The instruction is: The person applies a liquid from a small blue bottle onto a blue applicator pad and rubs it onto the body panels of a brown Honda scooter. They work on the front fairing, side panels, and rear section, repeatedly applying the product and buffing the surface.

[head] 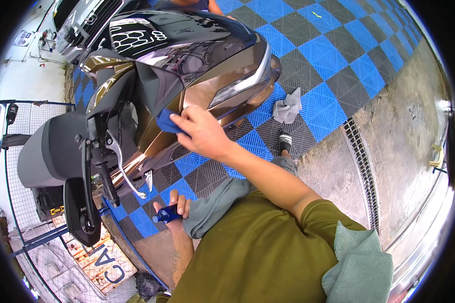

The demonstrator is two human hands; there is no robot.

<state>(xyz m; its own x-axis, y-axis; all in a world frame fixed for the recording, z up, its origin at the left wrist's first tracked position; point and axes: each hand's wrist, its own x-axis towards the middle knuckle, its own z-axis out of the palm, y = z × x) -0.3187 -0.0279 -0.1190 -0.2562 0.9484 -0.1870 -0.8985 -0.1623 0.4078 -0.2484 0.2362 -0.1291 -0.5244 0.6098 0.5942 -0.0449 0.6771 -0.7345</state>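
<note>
My right hand (203,130) grips a dark blue cloth or applicator pad (168,120) and holds it against the glossy brown front body panel of a motor scooter (203,92), where black trim meets it. Lower down, my left hand (176,208) is closed around a small dark blue bottle (166,214), its neck pointing left. A grey-green cloth (216,204) hangs beside that hand, against my body. The scooter's silver brake lever (121,161) and black handlebar grip (108,183) are above and left of the bottle.
A grey cloth (287,106) lies on the blue and black floor tiles (322,57), near my sandalled foot (285,141). A green towel (358,261) drapes my shoulder. The scooter's mirror (81,212) juts out left. A drain grate (362,178) crosses the concrete. Part of another person (215,7) shows beyond.
</note>
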